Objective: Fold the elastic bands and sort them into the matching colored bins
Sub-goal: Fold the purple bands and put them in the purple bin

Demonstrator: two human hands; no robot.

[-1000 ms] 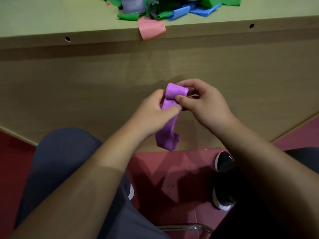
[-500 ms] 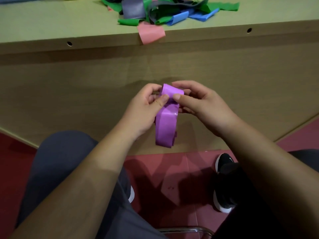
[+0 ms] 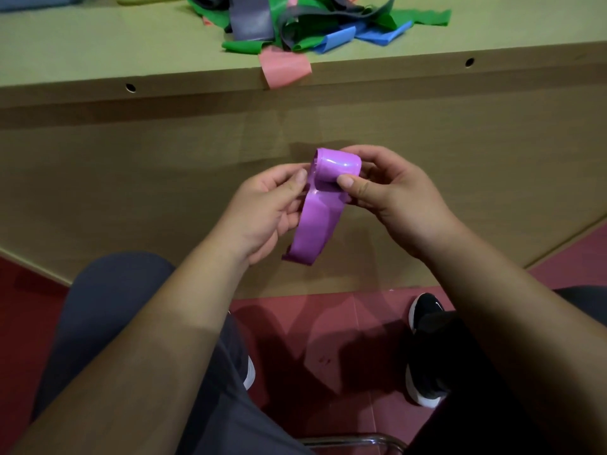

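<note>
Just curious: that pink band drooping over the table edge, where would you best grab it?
Probably pinch the pink band by the flap hanging past the table edge, from the front: it is free there, while its other end lies under the pile.

Both forearms angle in from the lower corners, hands close together at centre. Left hand (image 3: 272, 208) pinches the band (image 3: 320, 224) at its edge, thumb on top, fingers curled beneath. Right hand (image 3: 394, 201) grips the rolled end, thumb in front, fingers wrapped behind.
</note>
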